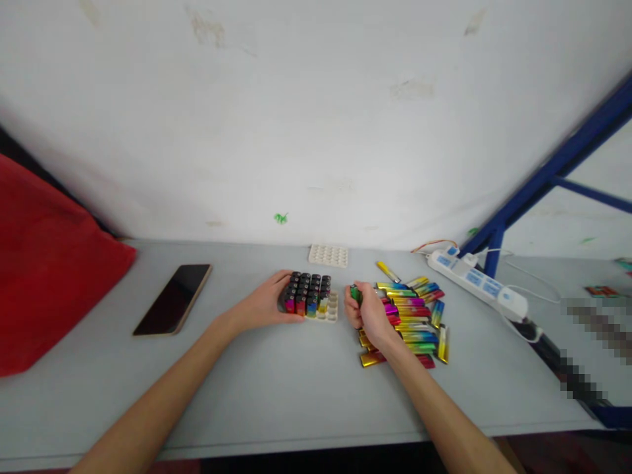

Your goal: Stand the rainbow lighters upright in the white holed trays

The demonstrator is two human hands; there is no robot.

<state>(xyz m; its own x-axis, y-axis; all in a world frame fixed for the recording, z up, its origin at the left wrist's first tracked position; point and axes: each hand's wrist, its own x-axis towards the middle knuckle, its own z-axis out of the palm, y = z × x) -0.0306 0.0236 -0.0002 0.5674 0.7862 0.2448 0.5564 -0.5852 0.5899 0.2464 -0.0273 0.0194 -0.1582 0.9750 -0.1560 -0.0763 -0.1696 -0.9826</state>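
Note:
My left hand (274, 299) grips the left side of a white tray (333, 308). Lighters (307, 296) with black tops and metallic coloured bodies stand upright in rows in it, and the right-hand column shows bare holes. To the right of the tray, my right hand (369, 312) is closed round a green lighter (355, 293), with only part of it showing between the fingers. Beside and partly beneath that hand lies a loose heap of shiny lighters (417, 327) in yellow, blue, green, red and pink.
A second white holed tray (328, 255) lies near the wall. On the left are a dark-screened phone (174, 299) and a red cloth (54, 276). A white power strip (478, 282) with cables runs along the right, by a blue metal frame (523, 197).

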